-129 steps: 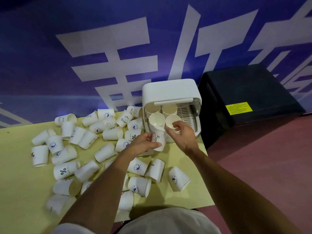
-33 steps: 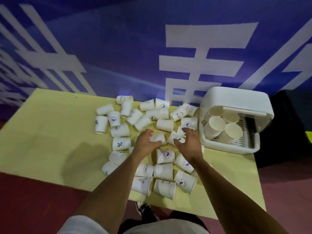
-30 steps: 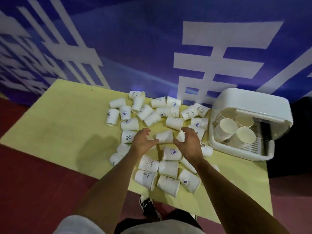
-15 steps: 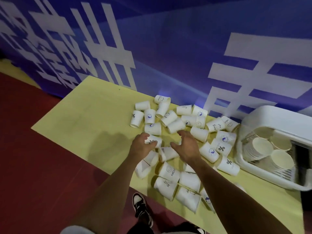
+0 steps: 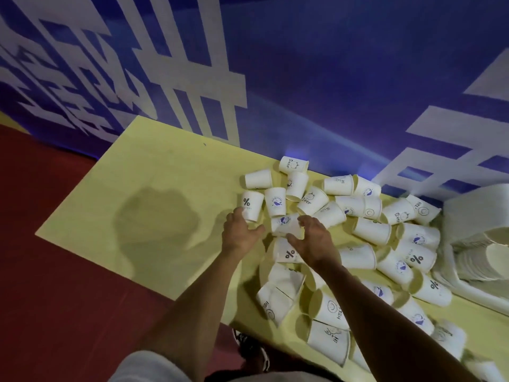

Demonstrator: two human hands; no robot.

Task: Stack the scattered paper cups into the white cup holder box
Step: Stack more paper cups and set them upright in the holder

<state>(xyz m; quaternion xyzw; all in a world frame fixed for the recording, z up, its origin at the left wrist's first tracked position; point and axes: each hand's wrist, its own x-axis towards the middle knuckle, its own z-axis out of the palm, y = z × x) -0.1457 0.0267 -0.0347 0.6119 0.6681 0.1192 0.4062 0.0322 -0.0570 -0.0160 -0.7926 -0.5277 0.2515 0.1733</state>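
Left to right. On the yellow table (image 5: 165, 175), my left hand (image 5: 239, 234) is hovering loosely curled, gripping nothing, with its fingertips at the rim of a % cup (image 5: 251, 206). My right hand (image 5: 314, 242) is curling thumb and fingers round 1 lying cup (image 5: 283, 224). I am judging a light grip best, since paper walls crush, and nesting several cups before carrying. The white box (image 5: 473, 210) is sitting at far right, well apart.

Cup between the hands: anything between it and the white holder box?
Yes. Lying cups crowd the yellow table between the cup at the right hand and the white holder box at the right edge. Lifted over them, nothing visible blocks the way.
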